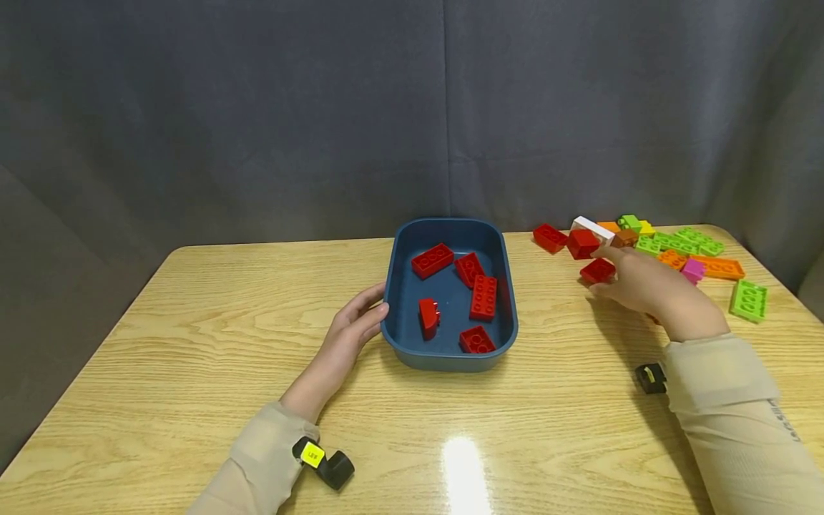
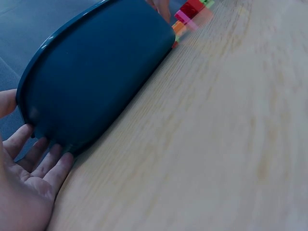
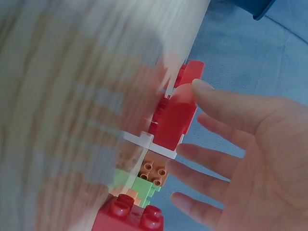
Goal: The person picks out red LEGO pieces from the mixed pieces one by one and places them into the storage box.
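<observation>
A dark blue bin [image 1: 450,363] stands mid-table with several red toy bricks inside, among them a long studded one [image 1: 483,297] and a curved one [image 1: 428,319]. My left hand [image 1: 350,329] rests against the bin's left side, and its extended fingers [image 2: 53,161] touch the outer wall. Over at the right, my right hand [image 1: 650,286] reaches to the edge of a brick pile. Its thumb and fingers are spread around a small red brick [image 1: 597,271], without closing on it. Just beyond are another red brick [image 1: 583,244] and a rounded red brick [image 3: 178,113] near the thumb tip.
Behind and right of my right hand lie several bricks: white [image 1: 594,230], light green [image 1: 749,300], orange [image 1: 719,267] and pink [image 1: 693,270]. One more red brick [image 1: 550,238] lies at the pile's left end. A grey curtain [image 1: 290,129] hangs behind the wooden table [image 1: 193,343].
</observation>
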{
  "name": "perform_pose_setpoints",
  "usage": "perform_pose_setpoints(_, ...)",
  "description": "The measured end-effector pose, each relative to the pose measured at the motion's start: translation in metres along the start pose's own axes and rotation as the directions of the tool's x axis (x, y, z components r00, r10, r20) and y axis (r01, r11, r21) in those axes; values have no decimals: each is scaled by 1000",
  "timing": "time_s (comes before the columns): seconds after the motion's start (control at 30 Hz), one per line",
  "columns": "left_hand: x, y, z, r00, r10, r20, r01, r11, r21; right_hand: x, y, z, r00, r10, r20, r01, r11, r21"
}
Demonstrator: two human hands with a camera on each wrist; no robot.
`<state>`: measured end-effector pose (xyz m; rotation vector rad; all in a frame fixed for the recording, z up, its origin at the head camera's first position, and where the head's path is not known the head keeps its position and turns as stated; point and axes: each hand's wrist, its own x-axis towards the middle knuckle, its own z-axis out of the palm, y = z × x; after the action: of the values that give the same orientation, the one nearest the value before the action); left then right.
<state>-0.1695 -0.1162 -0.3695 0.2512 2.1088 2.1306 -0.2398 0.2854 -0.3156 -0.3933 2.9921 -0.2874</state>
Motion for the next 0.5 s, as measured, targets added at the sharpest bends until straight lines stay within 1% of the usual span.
perform_pose_setpoints(0.3,0,0,0,1000,-1,-3,1,1000,9,2,-5,6,999,-41,20,41,999,6)
perform_pose_setpoints(0.5,0,-1,0,1000,3,-3,-3,1000,15,2,-9,7,999,-21,26,21,1000,-13)
